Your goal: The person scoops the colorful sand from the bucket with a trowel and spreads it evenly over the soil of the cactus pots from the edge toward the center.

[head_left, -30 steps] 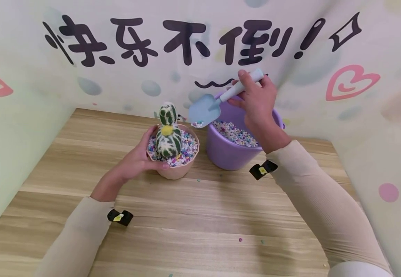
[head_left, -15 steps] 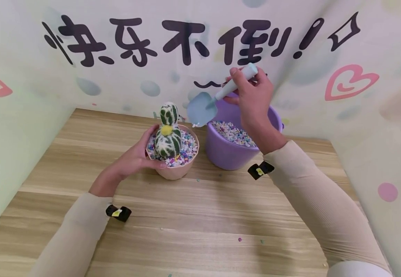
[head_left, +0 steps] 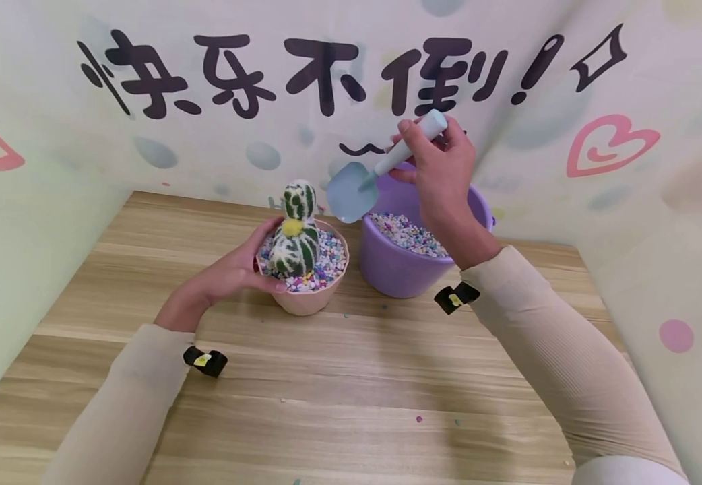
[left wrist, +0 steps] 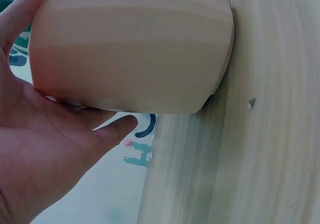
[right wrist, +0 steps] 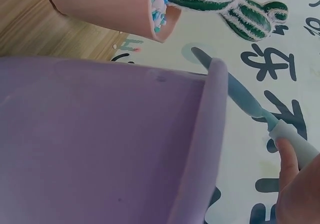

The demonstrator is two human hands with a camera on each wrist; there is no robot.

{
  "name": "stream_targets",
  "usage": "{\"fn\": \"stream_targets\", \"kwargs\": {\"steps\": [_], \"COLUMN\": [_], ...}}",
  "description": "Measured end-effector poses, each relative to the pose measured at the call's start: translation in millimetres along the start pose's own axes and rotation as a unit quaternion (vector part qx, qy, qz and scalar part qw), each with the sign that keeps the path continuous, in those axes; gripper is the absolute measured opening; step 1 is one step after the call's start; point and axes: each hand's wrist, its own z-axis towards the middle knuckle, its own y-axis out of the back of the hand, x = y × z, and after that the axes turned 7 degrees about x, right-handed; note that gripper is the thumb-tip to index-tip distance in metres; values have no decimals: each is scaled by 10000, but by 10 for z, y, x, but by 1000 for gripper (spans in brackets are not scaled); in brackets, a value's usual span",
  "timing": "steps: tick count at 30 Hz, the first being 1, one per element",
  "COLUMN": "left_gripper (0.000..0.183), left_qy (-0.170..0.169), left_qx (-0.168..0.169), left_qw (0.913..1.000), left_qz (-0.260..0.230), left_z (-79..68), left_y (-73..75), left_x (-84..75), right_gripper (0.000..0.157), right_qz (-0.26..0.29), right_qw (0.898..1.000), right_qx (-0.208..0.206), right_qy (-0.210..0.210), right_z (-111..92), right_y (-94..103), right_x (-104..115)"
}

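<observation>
My left hand (head_left: 236, 271) holds a pink faceted flowerpot (head_left: 308, 303) by its left side, thumb at the near rim. The left wrist view shows the pot's wall (left wrist: 135, 48) between thumb and fingers. A furry green-and-white toy cactus (head_left: 296, 252) with a yellow tuft stands in the pot, leaning slightly, amid small coloured pebbles (head_left: 329, 252). My right hand (head_left: 444, 172) grips the pale handle of a light-blue toy shovel (head_left: 351, 193). Its blade points down-left between pot and bucket, above their rims, and shows no pebbles on it.
A purple bucket (head_left: 396, 273), partly filled with similar pebbles (head_left: 408, 232), stands right of the pot, under my right hand. Stray pebbles (head_left: 420, 419) lie on the wooden tabletop (head_left: 327, 377). A printed backdrop (head_left: 217, 155) rises behind and on both sides.
The few pebbles at the shovel's tip are gone from the blade. My right hand has shifted slightly left, its handle end tipped up. My left wrist has moved a little forward, still holding the pot.
</observation>
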Motion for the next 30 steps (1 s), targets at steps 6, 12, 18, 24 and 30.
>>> {"fn": "stream_targets", "kwargs": {"steps": [6, 12, 18, 24, 30], "left_gripper": [116, 112, 101, 109, 136], "left_qy": [10, 22, 8, 199, 907], "left_qx": [-44, -314, -902, -1862, -3086], "left_qw": [10000, 9992, 9955, 9770, 9340], "left_qz": [60, 235, 284, 1025, 1558], "left_z": [-4, -76, -225, -245, -132], "left_y": [-17, -97, -314, -632, -930], "left_x": [-13, -1, -20, -54, -62], "right_gripper": [23, 20, 21, 25, 24], "right_qz": [-259, -314, -215, -12, 93], "right_qw": [9994, 9986, 9986, 9995, 9997], "right_qx": [205, 350, 393, 229, -226], "right_qy": [82, 223, 282, 227, 51], "right_z": [-14, -38, -34, -16, 16], "right_y": [-21, -41, -18, 21, 100], "right_x": [15, 22, 21, 50, 50]}}
